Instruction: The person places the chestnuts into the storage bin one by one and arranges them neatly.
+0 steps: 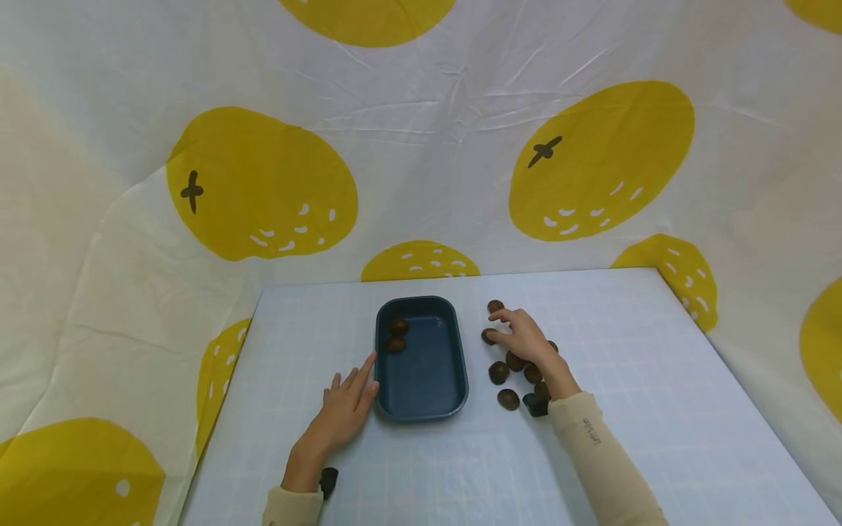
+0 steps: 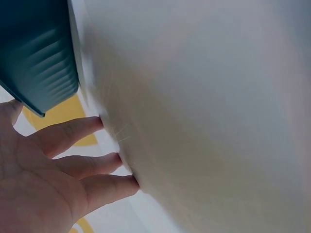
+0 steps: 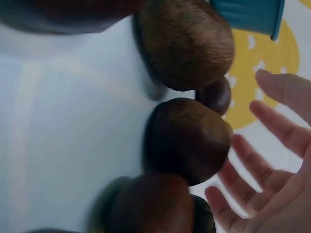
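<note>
A dark blue-green tray (image 1: 421, 394) holds two brown chestnuts (image 1: 396, 344) at its left side. My left hand (image 1: 343, 410) lies with spread fingers against the tray's left edge; in the left wrist view the left hand (image 2: 53, 174) has its fingertips on the table beside the tray (image 2: 43, 58). On the right, my right hand (image 1: 522, 337) is over the loose chestnuts, thumb and forefinger apart near a chestnut (image 1: 488, 336). The right wrist view shows the right hand (image 3: 277, 165) with fingers extended, holding nothing, behind several chestnuts (image 3: 189, 141).
More chestnuts (image 1: 509, 399) lie right of the tray, one (image 1: 495, 306) beyond the right hand. A black object (image 1: 536, 405) is by the right wrist, another (image 1: 329, 481) by the left wrist. A white cloth with yellow fruit prints (image 1: 263, 183) hangs behind the table (image 1: 447, 482).
</note>
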Motion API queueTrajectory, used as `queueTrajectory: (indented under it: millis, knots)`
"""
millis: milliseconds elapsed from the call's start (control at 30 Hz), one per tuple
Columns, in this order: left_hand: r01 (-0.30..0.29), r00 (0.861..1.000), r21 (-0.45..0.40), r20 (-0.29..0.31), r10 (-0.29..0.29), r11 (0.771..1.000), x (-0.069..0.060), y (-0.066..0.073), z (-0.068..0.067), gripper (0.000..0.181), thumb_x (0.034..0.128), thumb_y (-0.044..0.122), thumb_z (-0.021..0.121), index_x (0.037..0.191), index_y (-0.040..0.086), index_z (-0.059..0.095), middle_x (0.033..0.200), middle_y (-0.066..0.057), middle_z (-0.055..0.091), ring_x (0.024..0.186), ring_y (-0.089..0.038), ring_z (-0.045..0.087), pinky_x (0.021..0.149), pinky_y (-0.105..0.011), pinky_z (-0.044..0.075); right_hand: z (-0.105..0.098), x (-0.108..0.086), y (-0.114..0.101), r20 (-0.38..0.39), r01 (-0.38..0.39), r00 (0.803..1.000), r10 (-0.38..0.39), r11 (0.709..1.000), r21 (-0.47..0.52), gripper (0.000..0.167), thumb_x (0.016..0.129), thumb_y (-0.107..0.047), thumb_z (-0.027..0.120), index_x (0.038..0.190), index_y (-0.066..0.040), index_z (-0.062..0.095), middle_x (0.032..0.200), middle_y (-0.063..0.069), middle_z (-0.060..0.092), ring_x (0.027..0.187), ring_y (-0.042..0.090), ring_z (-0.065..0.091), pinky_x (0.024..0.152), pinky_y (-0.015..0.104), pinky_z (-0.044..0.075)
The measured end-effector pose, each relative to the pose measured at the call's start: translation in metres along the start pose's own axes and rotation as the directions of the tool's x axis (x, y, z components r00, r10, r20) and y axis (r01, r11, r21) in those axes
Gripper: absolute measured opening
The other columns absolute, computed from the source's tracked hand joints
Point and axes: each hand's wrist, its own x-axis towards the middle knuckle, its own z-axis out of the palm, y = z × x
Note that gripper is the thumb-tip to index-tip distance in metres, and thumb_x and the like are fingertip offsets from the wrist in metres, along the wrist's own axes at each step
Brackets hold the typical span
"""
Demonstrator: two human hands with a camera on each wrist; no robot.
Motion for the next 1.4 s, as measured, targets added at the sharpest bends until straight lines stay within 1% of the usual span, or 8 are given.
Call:
queueTrajectory:
  millis: [200, 333, 467, 633, 1067, 1267, 1400]
  knots:
    - [0.006, 1.000, 0.000, 0.007, -0.006, 1.000, 0.000, -0.001, 0.000, 0.059, 0.1068, 0.056, 0.028, 0.161, 0.036, 0.017, 0.155, -0.024, 0.035, 0.140, -0.061, 0.013, 0.104, -0.078, 0.007, 0.005, 0.002, 0.009, 0.023, -0.096, 0.995, 0.098, 0.993, -0.072, 0.035, 0.092, -0.019, 0.073, 0.124, -0.006, 0.066, 0.121, 0.026, 0.058, 0.112, 0.044, 0.052, 0.087, 0.060, 0.044]
    - [0.003, 1.000, -0.006, 0.007, -0.003, 1.000, 0.000, -0.002, 0.000, 0.059, 0.1069, 0.056, 0.029, 0.161, 0.036, 0.018, 0.155, -0.023, 0.036, 0.140, -0.061, 0.014, 0.104, -0.078, 0.007, 0.006, 0.004, 0.010, 0.035, -0.149, 0.987, 0.154, 0.982, -0.115, 0.037, 0.091, -0.024, 0.074, 0.125, -0.011, 0.066, 0.123, 0.024, 0.057, 0.112, 0.045, 0.051, 0.086, 0.062, 0.043]
    - [0.002, 1.000, -0.006, 0.007, -0.002, 1.000, 0.001, -0.003, 0.000, 0.059, 0.1068, 0.056, 0.029, 0.161, 0.036, 0.018, 0.155, -0.023, 0.036, 0.140, -0.061, 0.014, 0.104, -0.079, 0.007, 0.007, 0.005, 0.009, 0.034, -0.177, 0.982, 0.184, 0.973, -0.147, 0.038, 0.090, -0.026, 0.075, 0.125, -0.013, 0.066, 0.123, 0.024, 0.057, 0.111, 0.044, 0.050, 0.084, 0.061, 0.042]
    - [-0.002, 1.000, -0.009, 0.007, 0.002, 1.000, 0.000, -0.002, 0.000, 0.059, 0.1068, 0.056, 0.029, 0.161, 0.037, 0.018, 0.155, -0.024, 0.036, 0.140, -0.061, 0.014, 0.104, -0.079, 0.008, 0.009, 0.004, 0.006, 0.024, -0.203, 0.977, 0.211, 0.962, -0.181, 0.036, 0.089, -0.027, 0.076, 0.121, -0.014, 0.068, 0.122, 0.023, 0.056, 0.108, 0.042, 0.050, 0.083, 0.060, 0.043]
    - [-0.003, 1.000, -0.001, 0.003, 0.003, 1.000, 0.001, -0.006, 0.001, 0.059, 0.1066, 0.057, 0.028, 0.161, 0.038, 0.017, 0.155, -0.025, 0.035, 0.140, -0.061, 0.013, 0.104, -0.079, 0.007, 0.014, 0.006, 0.006, 0.011, -0.197, 0.979, 0.204, 0.956, -0.217, 0.030, 0.087, -0.030, 0.078, 0.113, -0.017, 0.071, 0.122, 0.023, 0.054, 0.108, 0.044, 0.046, 0.084, 0.061, 0.041]
    - [-0.005, 1.000, -0.009, 0.001, 0.005, 1.000, 0.000, -0.005, 0.000, 0.059, 0.1064, 0.057, 0.027, 0.161, 0.038, 0.017, 0.155, -0.024, 0.035, 0.140, -0.061, 0.012, 0.104, -0.078, 0.007, 0.013, 0.006, 0.004, 0.012, -0.197, 0.979, 0.204, 0.958, -0.209, 0.027, 0.088, -0.030, 0.077, 0.111, -0.017, 0.071, 0.122, 0.023, 0.054, 0.109, 0.043, 0.045, 0.084, 0.061, 0.040]
    - [-0.006, 1.000, -0.016, 0.007, 0.006, 1.000, 0.000, -0.004, -0.001, 0.059, 0.1065, 0.057, 0.028, 0.161, 0.037, 0.016, 0.156, -0.023, 0.034, 0.141, -0.061, 0.012, 0.105, -0.078, 0.006, 0.014, 0.006, 0.005, 0.013, -0.195, 0.979, 0.202, 0.961, -0.197, 0.028, 0.089, -0.031, 0.076, 0.111, -0.016, 0.070, 0.119, 0.021, 0.056, 0.109, 0.043, 0.046, 0.084, 0.061, 0.040]
